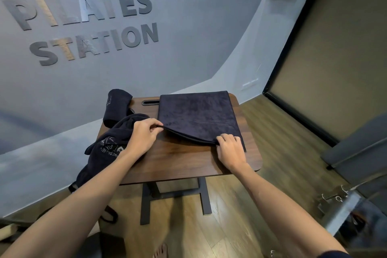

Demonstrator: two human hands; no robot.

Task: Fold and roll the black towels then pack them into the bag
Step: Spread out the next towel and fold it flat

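A flat, folded black terry towel (199, 117) is lying on the far right part of a small dark walnut-wood table (184, 161), its far edge running along the table's far edge and its right edge sitting close to the table's right edge. The left hand (142, 136) is pinching the towel's near left corner between thumb and fingertips, and the right hand (230, 151) is gripping the near edge toward its right corner with curled fingers. Between the hands the near edge is hanging in a shallow curve, lifted slightly off the wood.

Bare tabletop is showing between the towel's near edge and the table's near edge. A black fabric bag with pale printed lettering (104, 148) is slumping over the table's left edge, just beside the left hand. A rolled black towel (116, 107) is sitting at the far left corner, partly overhanging it. A narrow slot (150, 102) in the tabletop is showing just left of the flat towel's far corner. Wooden plank flooring (261, 174) is lying open to the right of the table.
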